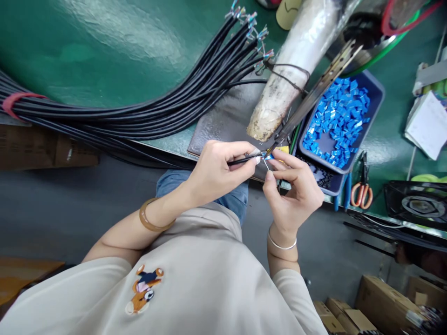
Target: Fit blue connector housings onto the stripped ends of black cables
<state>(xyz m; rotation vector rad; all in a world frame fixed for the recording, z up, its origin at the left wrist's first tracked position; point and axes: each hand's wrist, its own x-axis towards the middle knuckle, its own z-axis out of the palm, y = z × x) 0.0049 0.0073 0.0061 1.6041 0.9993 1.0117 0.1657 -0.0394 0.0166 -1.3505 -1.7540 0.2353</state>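
Spreading across the green surface (104, 46), a thick bundle of black cables (139, 111) fans out, its stripped ends pointing toward a plastic-wrapped roll (296, 60). Right of the roll sits a dark tray (376, 90) heaped with small blue connectors (335, 121), with orange-handled cutters (363, 184) lying near it. At the surface's edge, the left hand (216, 174) is closed around a single black cable (240, 160), pinching it near its end. The right hand (295, 193) meets it, thumb and forefinger nipped on the thin wires (267, 163) at the cable's tip, just beside a tiny blue piece (268, 156).
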